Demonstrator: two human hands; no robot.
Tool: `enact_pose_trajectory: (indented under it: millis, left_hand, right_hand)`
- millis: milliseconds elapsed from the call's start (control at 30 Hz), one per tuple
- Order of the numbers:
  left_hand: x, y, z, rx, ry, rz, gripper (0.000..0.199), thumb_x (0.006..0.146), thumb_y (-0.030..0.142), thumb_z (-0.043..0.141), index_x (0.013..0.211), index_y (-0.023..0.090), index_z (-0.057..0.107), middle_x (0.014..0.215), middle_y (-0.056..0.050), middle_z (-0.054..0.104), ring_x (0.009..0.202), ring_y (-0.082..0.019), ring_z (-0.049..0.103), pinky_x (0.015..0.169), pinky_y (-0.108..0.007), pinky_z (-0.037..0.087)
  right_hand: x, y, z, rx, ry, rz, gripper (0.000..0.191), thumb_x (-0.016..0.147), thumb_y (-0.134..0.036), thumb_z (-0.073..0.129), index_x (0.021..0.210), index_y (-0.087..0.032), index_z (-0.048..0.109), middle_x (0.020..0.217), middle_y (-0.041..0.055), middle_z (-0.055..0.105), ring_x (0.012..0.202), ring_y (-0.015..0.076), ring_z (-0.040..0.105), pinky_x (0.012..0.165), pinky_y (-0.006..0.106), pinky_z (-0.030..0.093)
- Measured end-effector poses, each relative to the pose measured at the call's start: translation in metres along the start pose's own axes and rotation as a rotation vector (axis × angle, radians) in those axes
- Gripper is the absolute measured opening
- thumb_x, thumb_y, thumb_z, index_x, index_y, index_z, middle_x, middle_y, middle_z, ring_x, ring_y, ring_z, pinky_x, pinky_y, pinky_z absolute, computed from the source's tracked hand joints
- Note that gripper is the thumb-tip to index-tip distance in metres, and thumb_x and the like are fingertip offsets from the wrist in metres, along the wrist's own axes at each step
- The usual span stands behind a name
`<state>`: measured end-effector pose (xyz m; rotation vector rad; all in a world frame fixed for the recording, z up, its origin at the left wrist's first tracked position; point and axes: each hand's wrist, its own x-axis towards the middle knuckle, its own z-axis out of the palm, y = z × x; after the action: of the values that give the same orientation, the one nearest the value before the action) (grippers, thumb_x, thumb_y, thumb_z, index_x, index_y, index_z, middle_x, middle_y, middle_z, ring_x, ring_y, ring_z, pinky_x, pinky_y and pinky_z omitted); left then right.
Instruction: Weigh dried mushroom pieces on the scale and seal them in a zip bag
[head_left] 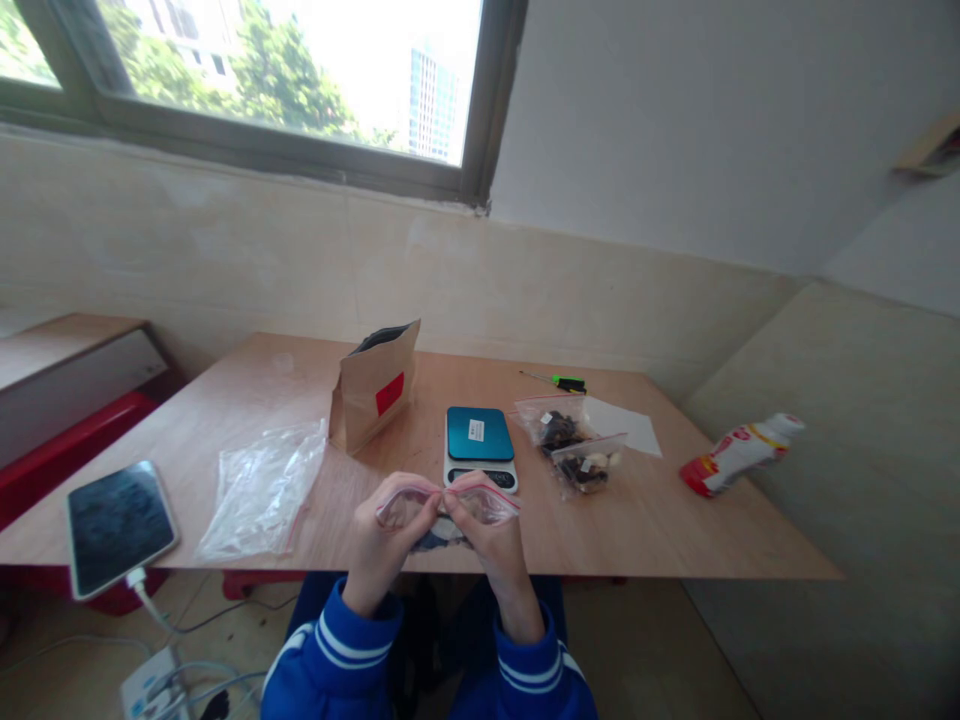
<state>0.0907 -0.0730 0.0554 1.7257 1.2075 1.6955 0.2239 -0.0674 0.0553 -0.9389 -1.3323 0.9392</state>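
Near the table's front edge, my left hand [388, 535] and my right hand [491, 525] both pinch the mouth of a clear zip bag [495, 503] with a pink-red seal. Their thumbs meet at its middle, and the mouth gapes in a loop on either side. Dark contents show low in the bag, mostly hidden by my hands. Just beyond stands a kitchen scale [480, 440] with a blue top bearing a small white label; my fingers cover part of its front. Right of the scale lie two filled zip bags [559, 428] of dark and pale dried pieces.
A brown paper pouch [375, 395] stands open-topped at the back left. Flat clear bags [262, 490] and a phone [121, 525] on a cable lie left. A screwdriver [566, 383], white paper [626, 425] and a red-white bottle [739, 455] are right. A power strip [156, 688] is below.
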Motion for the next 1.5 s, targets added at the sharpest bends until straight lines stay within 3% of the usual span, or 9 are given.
enact_pose_trajectory:
  millis: [267, 400, 533, 800, 1100, 1200, 1367, 1500]
  left_hand:
    - [0.002, -0.003, -0.006, -0.111, -0.103, -0.202, 0.016, 0.083, 0.031, 0.062, 0.080, 0.017, 0.069, 0.075, -0.002, 0.069, 0.072, -0.015, 0.065, 0.068, -0.023, 0.050]
    - [0.002, -0.011, -0.017, -0.191, -0.140, -0.297, 0.036, 0.091, 0.041, 0.047, 0.087, 0.015, 0.072, 0.084, -0.006, 0.072, 0.080, -0.019, 0.066, 0.073, -0.026, 0.051]
    - [0.003, -0.015, -0.022, -0.196, -0.129, -0.341, 0.040, 0.090, 0.046, 0.046, 0.093, 0.015, 0.072, 0.088, -0.006, 0.073, 0.083, -0.020, 0.066, 0.075, -0.027, 0.050]
    - [0.002, -0.016, -0.021, -0.359, -0.176, -0.504, 0.042, 0.088, 0.048, 0.049, 0.089, 0.013, 0.074, 0.080, -0.008, 0.074, 0.076, -0.021, 0.067, 0.073, -0.029, 0.051]
    - [0.003, -0.012, -0.016, -0.361, -0.185, -0.528, 0.041, 0.086, 0.048, 0.053, 0.088, 0.013, 0.075, 0.079, -0.008, 0.075, 0.073, -0.022, 0.068, 0.071, -0.029, 0.052]
    - [0.001, -0.017, -0.015, -0.361, -0.181, -0.530, 0.043, 0.087, 0.049, 0.051, 0.090, 0.013, 0.075, 0.081, -0.008, 0.075, 0.078, -0.023, 0.068, 0.073, -0.030, 0.052]
    - [-0.001, -0.024, -0.015, -0.396, -0.244, -0.534, 0.052, 0.089, 0.053, 0.044, 0.099, 0.012, 0.073, 0.086, -0.011, 0.074, 0.085, -0.026, 0.067, 0.075, -0.033, 0.052]
    - [0.000, -0.022, -0.011, -0.394, -0.289, -0.511, 0.059, 0.091, 0.057, 0.036, 0.090, 0.012, 0.074, 0.081, -0.011, 0.073, 0.080, -0.024, 0.067, 0.075, -0.033, 0.052]
  right_hand:
    - [0.000, 0.001, -0.001, 0.043, 0.046, 0.033, 0.017, 0.078, -0.034, 0.070, 0.073, -0.019, 0.063, 0.073, 0.0008, 0.063, 0.071, 0.0153, 0.062, 0.068, 0.025, 0.050]
    - [-0.001, 0.005, -0.011, -0.010, 0.009, 0.143, 0.046, 0.087, -0.058, 0.047, 0.078, -0.018, 0.068, 0.072, 0.0054, 0.067, 0.073, 0.0192, 0.064, 0.070, 0.029, 0.051]
    - [-0.001, 0.007, -0.021, -0.085, 0.019, 0.202, 0.065, 0.085, -0.071, 0.034, 0.072, -0.017, 0.067, 0.066, 0.0082, 0.066, 0.068, 0.0205, 0.062, 0.065, 0.030, 0.051]
    - [0.000, 0.006, -0.035, -0.164, 0.012, 0.158, 0.065, 0.085, -0.069, 0.035, 0.064, -0.016, 0.067, 0.059, 0.0065, 0.064, 0.057, 0.0171, 0.058, 0.060, 0.028, 0.049]
    - [-0.005, 0.015, -0.036, -0.274, 0.208, 0.122, 0.065, 0.084, -0.070, 0.038, 0.051, -0.017, 0.056, 0.042, 0.0016, 0.049, 0.043, 0.0139, 0.047, 0.043, 0.025, 0.038]
    - [-0.007, 0.015, -0.039, -0.237, 0.164, 0.134, 0.070, 0.083, -0.074, 0.033, 0.055, -0.017, 0.061, 0.044, 0.0034, 0.052, 0.048, 0.0173, 0.054, 0.048, 0.028, 0.045]
    - [-0.008, 0.012, -0.046, -0.127, 0.077, 0.169, 0.078, 0.079, -0.081, 0.021, 0.070, -0.022, 0.071, 0.065, 0.0095, 0.067, 0.084, 0.0262, 0.066, 0.076, 0.036, 0.053]
    - [-0.010, 0.013, -0.049, -0.090, 0.177, 0.287, 0.076, 0.083, -0.077, 0.022, 0.069, -0.021, 0.070, 0.068, 0.0098, 0.070, 0.078, 0.0248, 0.068, 0.074, 0.036, 0.054]
